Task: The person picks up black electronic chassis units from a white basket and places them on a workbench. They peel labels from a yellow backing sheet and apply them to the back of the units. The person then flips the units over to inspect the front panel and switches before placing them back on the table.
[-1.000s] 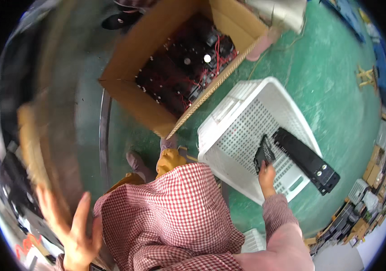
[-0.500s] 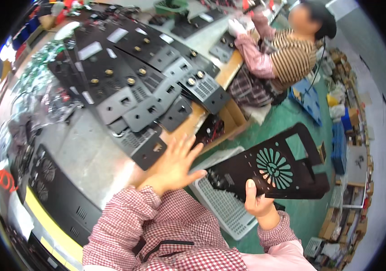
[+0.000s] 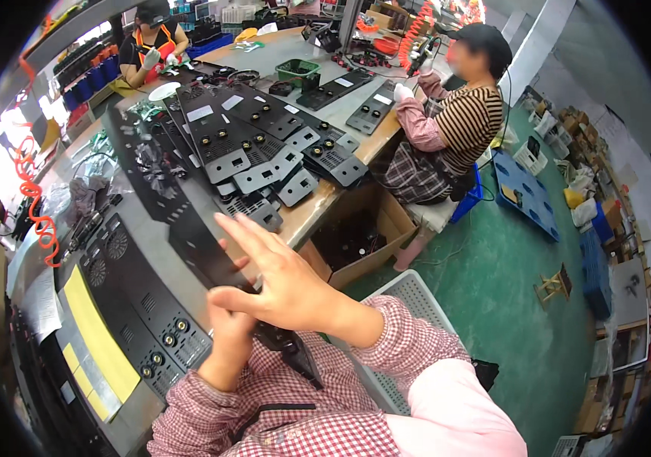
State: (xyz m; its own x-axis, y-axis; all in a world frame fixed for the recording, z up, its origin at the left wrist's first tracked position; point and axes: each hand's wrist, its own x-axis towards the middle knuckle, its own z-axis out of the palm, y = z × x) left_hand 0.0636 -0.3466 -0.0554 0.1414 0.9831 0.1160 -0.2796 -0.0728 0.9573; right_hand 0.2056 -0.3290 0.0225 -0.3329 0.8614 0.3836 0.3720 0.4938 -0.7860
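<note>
A black sheet-metal panel [image 3: 194, 247] stands tilted on edge in front of me, running from the upper left down toward my apron. My left hand [image 3: 228, 339] is closed around its lower part, though some of its fingers are hidden. Right beside the panel is my right hand [image 3: 295, 286], its fingers stretched out and its thumb apart, crossing in front of the left hand. Whether the right palm touches the metal I cannot tell. Another long black panel [image 3: 131, 293] with round vent patterns and brass-coloured fittings lies on the table to the left.
Overlapping black panels [image 3: 223, 148] cover the table [image 3: 306, 221] ahead. An open cardboard box [image 3: 386, 251] and a grey perforated crate [image 3: 417, 293] stand below its right edge. A co-worker [image 3: 466, 107] sits at the right; another person [image 3: 154, 49] works at the far left. A red coiled hose [image 3: 30, 190] hangs left.
The cut-out panel has swung from the right, over the crate, to the left in front of me. My left hand now grips it; my right hand has let go. The view has turned too.
</note>
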